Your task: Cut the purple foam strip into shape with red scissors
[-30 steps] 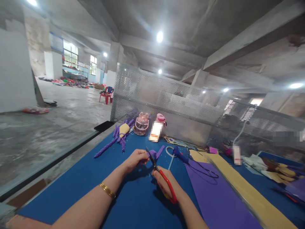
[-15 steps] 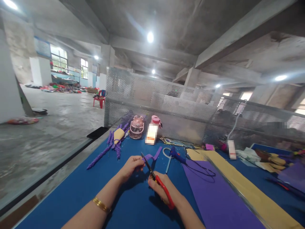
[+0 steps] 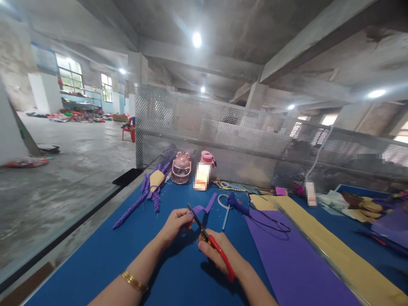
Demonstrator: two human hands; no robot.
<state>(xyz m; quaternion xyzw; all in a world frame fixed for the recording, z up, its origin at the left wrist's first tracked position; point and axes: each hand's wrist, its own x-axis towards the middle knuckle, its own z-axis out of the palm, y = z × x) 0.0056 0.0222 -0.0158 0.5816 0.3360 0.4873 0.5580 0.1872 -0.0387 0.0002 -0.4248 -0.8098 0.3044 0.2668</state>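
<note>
In the head view, the left hand (image 3: 179,222) pinches the near end of a purple strip (image 3: 210,204) above the blue table (image 3: 95,259), and the strip's folded far end sticks out freely past the fingertips. The right hand (image 3: 218,248) is closed around the red-handled scissors (image 3: 222,256), whose dark blades cross the strip right beside the left fingertips; whether the blades are parted, or touch the strip, I cannot tell.

That closeness looks like the main hazard – a small slip of either hand could bring the blade onto a finger. The strip is gripped at one end only, so its loose part could twist or swing away from the blades, and a cut made then would likely run crooked. If the pinch is too light, a tug from the scissors might pull the strip out altogether.

Beyond the hands, a blue glue gun (image 3: 237,205) lies near the strip's far end, its dark cord (image 3: 274,225) looping over a purple sheet (image 3: 296,259). A wide sweep of the right arm could snag that cord – and, if the gun is hot, which does not show, mark the sheet
</note>
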